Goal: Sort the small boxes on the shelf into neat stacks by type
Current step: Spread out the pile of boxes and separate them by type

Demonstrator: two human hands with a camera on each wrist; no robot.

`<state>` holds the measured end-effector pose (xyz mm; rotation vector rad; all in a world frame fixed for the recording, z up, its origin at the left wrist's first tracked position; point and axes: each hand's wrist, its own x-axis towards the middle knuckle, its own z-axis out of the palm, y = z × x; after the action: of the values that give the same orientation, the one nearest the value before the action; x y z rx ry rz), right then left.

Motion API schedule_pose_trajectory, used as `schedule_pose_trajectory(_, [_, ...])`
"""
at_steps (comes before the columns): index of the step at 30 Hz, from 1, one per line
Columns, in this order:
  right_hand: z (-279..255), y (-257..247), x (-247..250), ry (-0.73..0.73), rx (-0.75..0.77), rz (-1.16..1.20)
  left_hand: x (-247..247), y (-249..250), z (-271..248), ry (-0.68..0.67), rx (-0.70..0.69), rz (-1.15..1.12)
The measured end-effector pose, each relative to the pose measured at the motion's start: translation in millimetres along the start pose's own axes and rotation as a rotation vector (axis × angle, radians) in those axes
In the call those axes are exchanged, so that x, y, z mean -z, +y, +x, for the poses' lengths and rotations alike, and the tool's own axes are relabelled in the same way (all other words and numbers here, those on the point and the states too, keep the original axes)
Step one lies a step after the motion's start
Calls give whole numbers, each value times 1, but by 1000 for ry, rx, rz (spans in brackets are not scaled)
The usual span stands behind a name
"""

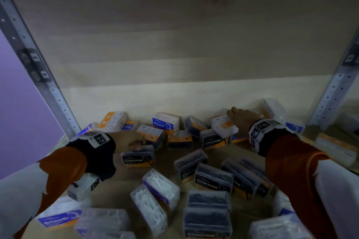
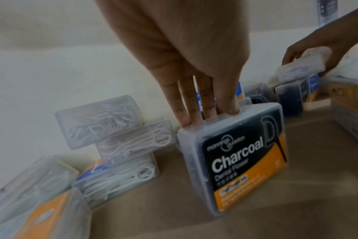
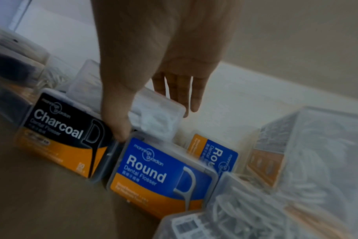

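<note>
We count two hands, the left hand and the right hand, each holding one box. Across the middle and lower right of the head view we make out about eleven dark Charcoal boxes. We find at least a dozen clear boxes of white flossers, though the frame edges cut some off. Among these we read two Round labels at upper centre and one Smooth label at lower left. Two metal uprights stand at the sides.
</note>
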<state>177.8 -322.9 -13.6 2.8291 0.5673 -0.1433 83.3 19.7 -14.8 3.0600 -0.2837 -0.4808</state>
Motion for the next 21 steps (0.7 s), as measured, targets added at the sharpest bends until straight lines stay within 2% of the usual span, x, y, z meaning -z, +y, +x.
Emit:
schedule_pose_trajectory(1, [-1,0,1,15,-9,36,1,1,-2,-4,24,-80])
schedule_pose_trajectory(4, [-2,3,3,41,6,177,2,-8,-6,-103,-117,189])
schedule_pose_trajectory(6, [-4,7,7,54,-2,252,3,-8,-9,-172,-97,179])
schedule_pose_trajectory(10, [-10,12,14,95,-38,291,5,-4,-17,-108,-110,169])
schedule_pose_trajectory(15, [-26,19,27,135,-107,376,10,-4,-20,-102,-127,238])
schedule_pose_trajectory(21, [-62,23,42,169,-117,437,33,-1,-34,-58,-40,302])
